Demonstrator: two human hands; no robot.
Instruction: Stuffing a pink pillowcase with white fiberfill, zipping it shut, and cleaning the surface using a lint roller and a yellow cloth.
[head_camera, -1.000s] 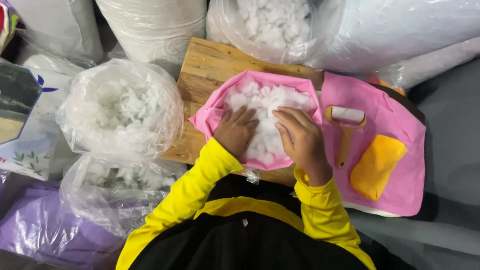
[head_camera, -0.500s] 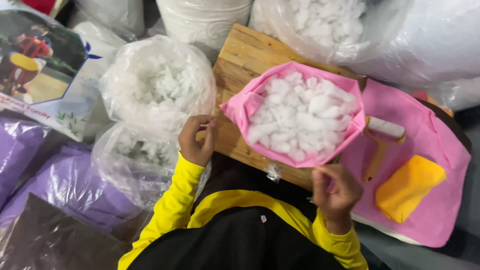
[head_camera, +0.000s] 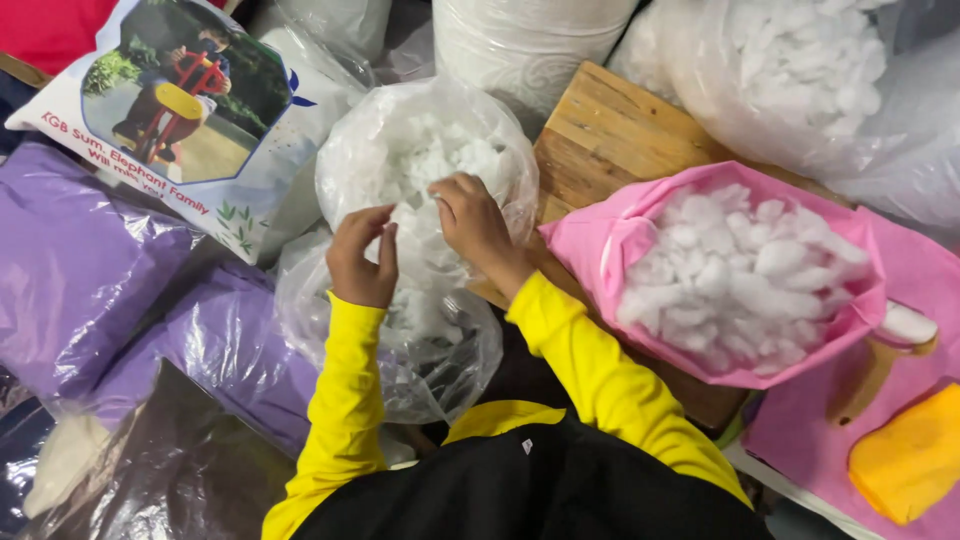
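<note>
A clear plastic bag (head_camera: 415, 130) full of white stuffing clumps stands left of a wooden board (head_camera: 610, 130). My left hand (head_camera: 360, 258) pinches the bag's near rim. My right hand (head_camera: 476, 225) reaches into the bag's mouth, fingers curled into the white stuffing (head_camera: 440, 160). On the board, to the right of both hands, lies a pink fabric cover (head_camera: 600, 245), open and heaped with the same stuffing. Both arms wear yellow sleeves.
A second clear bag (head_camera: 440, 355) of stuffing sits under my forearms. Purple bags (head_camera: 80, 270) and a printed package (head_camera: 190, 100) lie at left. At right, on pink cloth (head_camera: 900, 260), are a lint roller (head_camera: 905, 322) and a yellow pad (head_camera: 910, 460). More stuffing bags (head_camera: 800, 60) stand behind.
Both hands left the pink cover and swung left to the clear bag. The view turned left, so the cover now sits at the right.
</note>
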